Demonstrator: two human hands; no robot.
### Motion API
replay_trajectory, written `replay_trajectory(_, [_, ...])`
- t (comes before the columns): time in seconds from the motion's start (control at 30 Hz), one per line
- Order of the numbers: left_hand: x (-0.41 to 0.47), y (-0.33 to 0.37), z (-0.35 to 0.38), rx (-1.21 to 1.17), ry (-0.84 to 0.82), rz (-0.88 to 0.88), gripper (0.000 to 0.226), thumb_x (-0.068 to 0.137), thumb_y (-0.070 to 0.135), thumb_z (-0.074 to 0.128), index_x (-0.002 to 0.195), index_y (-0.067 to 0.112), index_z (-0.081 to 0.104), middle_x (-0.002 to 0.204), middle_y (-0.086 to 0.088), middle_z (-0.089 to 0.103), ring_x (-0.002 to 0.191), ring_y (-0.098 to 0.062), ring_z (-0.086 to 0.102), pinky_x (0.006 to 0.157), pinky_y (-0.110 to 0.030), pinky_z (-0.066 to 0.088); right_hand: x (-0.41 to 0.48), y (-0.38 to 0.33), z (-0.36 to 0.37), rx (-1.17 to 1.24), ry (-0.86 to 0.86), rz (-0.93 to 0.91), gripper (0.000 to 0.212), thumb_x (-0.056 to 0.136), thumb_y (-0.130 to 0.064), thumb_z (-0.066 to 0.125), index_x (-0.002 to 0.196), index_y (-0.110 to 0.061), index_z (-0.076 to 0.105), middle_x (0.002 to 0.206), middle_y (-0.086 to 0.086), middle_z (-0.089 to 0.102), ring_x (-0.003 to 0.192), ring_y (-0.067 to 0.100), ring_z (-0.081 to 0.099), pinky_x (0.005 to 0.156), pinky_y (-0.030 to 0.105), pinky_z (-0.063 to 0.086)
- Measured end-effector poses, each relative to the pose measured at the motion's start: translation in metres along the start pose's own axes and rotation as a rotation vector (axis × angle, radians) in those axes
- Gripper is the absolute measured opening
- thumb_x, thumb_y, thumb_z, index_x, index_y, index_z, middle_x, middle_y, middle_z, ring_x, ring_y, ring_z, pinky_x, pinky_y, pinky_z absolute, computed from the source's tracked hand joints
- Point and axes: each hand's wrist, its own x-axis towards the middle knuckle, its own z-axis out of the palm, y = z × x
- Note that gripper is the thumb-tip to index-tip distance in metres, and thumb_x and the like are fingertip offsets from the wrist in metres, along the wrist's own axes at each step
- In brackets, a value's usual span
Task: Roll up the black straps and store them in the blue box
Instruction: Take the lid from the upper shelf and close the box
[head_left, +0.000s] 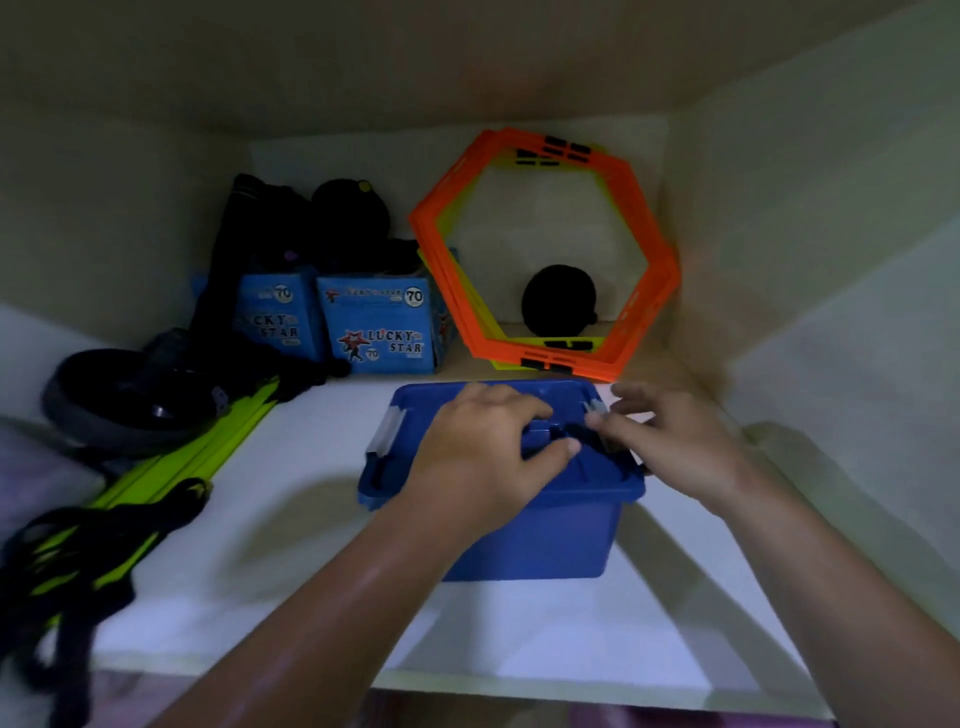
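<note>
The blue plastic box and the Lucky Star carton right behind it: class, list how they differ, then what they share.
The blue plastic box is plain, lidded, with pale latches; the Lucky Star carton is printed with a logo and "70". The box sits near the shelf's front under both hands; the carton stands further back, untouched. Both are blue.

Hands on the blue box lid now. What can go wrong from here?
1. A black strap shows at the lid's edge between the left hand and right hand; closing the lid may pinch it and stop the blue box from latching.
2. The orange hexagon frames lean upright just behind the box; a backward shove may topple them.
3. Loose straps lie at the shelf's left, possibly forgotten.
</note>
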Motion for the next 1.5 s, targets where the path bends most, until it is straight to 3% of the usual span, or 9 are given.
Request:
replay_trajectory(0.27, [-0.058, -0.070, -0.042, 0.114, -0.158, -0.440, 0.119, 0.064, 0.097, 0.040, 0.159, 0.027, 0.025, 0.169, -0.005, 0.018, 0.156, -0.023, 0.012, 0.126, -0.043, 0.017, -0.045, 0.001, -0.004, 0.005, -0.167, -0.155, 0.091, 0.067, -0.066, 0.076, 0.147, -0.040, 0.040, 0.138, -0.040, 0.043, 0.125, -0.012, 0.049, 0.097, 0.024, 0.047])
replay_trajectory(0.4, [-0.073, -0.083, -0.040, 0.047, -0.156, -0.495, 0.106, 0.067, 0.091, 0.047, 0.147, 0.021, 0.042, 0.152, -0.002, 0.045, 0.141, -0.021, 0.035, 0.109, -0.039, 0.038, -0.053, 0.005, 0.008, 0.014, -0.172, -0.206, 0.042, 0.077, -0.043, 0.080, 0.109, -0.054, 0.053, 0.105, -0.055, 0.054, 0.104, -0.027, 0.053, 0.089, 0.015, 0.044])
replay_trajectory(0.53, [-0.077, -0.082, -0.039, -0.005, -0.095, -0.477, 0.086, 0.072, 0.082, 0.056, 0.126, 0.015, 0.056, 0.126, -0.001, 0.060, 0.121, -0.019, 0.047, 0.082, -0.030, 0.037, -0.051, 0.016, 0.012, 0.083, -0.136, -0.210, 0.069, 0.065, -0.059, 0.085, 0.126, -0.050, 0.054, 0.127, -0.039, 0.058, 0.117, -0.017, 0.054, 0.094, 0.013, 0.045])
replay_trajectory(0.6, [-0.076, -0.082, -0.040, -0.016, -0.093, -0.470, 0.087, 0.071, 0.081, 0.056, 0.126, 0.014, 0.057, 0.126, -0.002, 0.061, 0.120, -0.019, 0.047, 0.081, -0.029, 0.034, -0.049, 0.016, 0.014, 0.079, -0.126, -0.190, 0.098, 0.058, -0.067, 0.084, 0.144, -0.038, 0.049, 0.142, -0.032, 0.051, 0.128, -0.011, 0.049, 0.107, 0.021, 0.042])
replay_trajectory(0.73, [-0.070, -0.091, -0.043, -0.066, -0.072, -0.493, 0.093, 0.068, 0.080, 0.055, 0.130, 0.012, 0.056, 0.130, -0.004, 0.060, 0.123, -0.022, 0.047, 0.084, -0.031, 0.035, -0.044, 0.004, 0.024, 0.050, -0.118, -0.166, 0.042, 0.067, -0.047, 0.085, 0.101, -0.049, 0.061, 0.101, -0.051, 0.060, 0.098, -0.024, 0.057, 0.082, 0.002, 0.045])
replay_trajectory(1.0, [-0.052, -0.149, -0.056, -0.104, -0.056, -0.491, 0.082, 0.073, 0.071, 0.068, 0.132, 0.015, 0.060, 0.128, -0.009, 0.061, 0.118, -0.027, 0.053, 0.091, -0.037, 0.042, -0.006, -0.021, 0.074, 0.089, -0.117, -0.194, 0.049, 0.080, -0.018, 0.083, 0.091, -0.052, 0.050, 0.078, -0.055, 0.056, 0.083, -0.033, 0.053, 0.069, -0.006, 0.040])
replay_trajectory(1.27, [-0.035, -0.240, -0.067, -0.396, 0.059, -0.566, 0.062, 0.058, 0.064, 0.079, 0.112, 0.035, 0.069, 0.101, 0.022, 0.063, 0.106, -0.016, 0.063, 0.091, -0.047, 0.056, 0.056, -0.044, 0.153, 0.137, -0.140, -0.206, 0.056, 0.080, -0.023, 0.084, 0.113, -0.053, 0.051, 0.105, -0.051, 0.054, 0.092, -0.034, 0.052, 0.072, -0.007, 0.038])
replay_trajectory(1.4, [-0.023, -0.289, -0.067, -0.479, 0.080, -0.551, 0.036, 0.071, 0.052, 0.083, 0.101, 0.042, 0.066, 0.099, 0.026, 0.063, 0.096, 0.003, 0.062, 0.089, -0.036, 0.052, 0.093, -0.051, 0.190, 0.121, -0.159, -0.212, 0.097, 0.073, -0.045, 0.085, 0.154, -0.022, 0.038, 0.153, -0.017, 0.041, 0.136, 0.000, 0.043, 0.101, 0.010, 0.034])
replay_trajectory(1.5, [-0.014, -0.318, -0.069, -0.588, 0.099, -0.576, 0.044, 0.066, 0.054, 0.085, 0.105, 0.040, 0.072, 0.107, 0.013, 0.073, 0.102, -0.012, 0.071, 0.090, -0.048, 0.060, 0.113, -0.060, 0.213, 0.163, -0.186, -0.230, 0.092, 0.076, -0.036, 0.085, 0.153, -0.018, 0.038, 0.141, -0.023, 0.042, 0.122, -0.008, 0.048, 0.079, -0.007, 0.037])
